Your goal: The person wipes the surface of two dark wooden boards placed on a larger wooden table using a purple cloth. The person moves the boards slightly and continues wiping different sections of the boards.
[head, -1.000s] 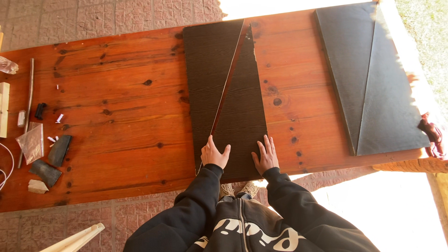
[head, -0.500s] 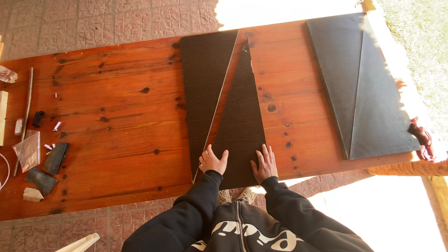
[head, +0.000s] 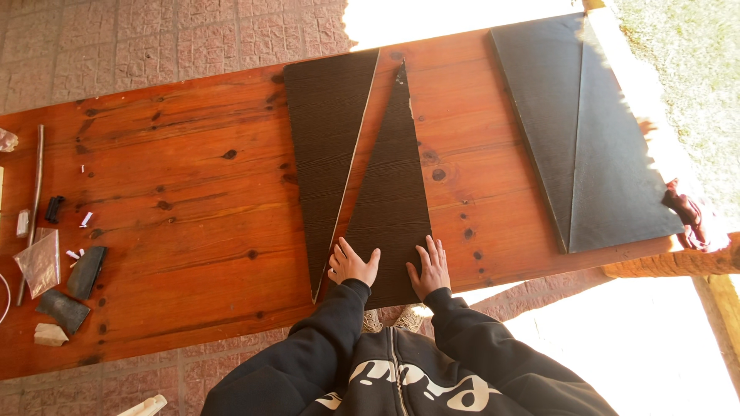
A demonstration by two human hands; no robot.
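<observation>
Both hands lie flat, fingers spread, on the near end of a dark triangular panel [head: 391, 208]. Left hand [head: 351, 266] presses near the panel's left edge; right hand [head: 432, 270] sits just beside it toward the right corner. Neither grips anything; palms rest open on the surface. That panel lies on the red-brown wooden worktop [head: 177, 192], its point away from the person. A second dark panel [head: 324, 146], pointing the opposite way, lies alongside to its left, a thin pale gap between them. Two more dark panels [head: 586, 131] lie well apart at the worktop's right end. Small scraps [head: 62, 289] sit at the left end.
</observation>
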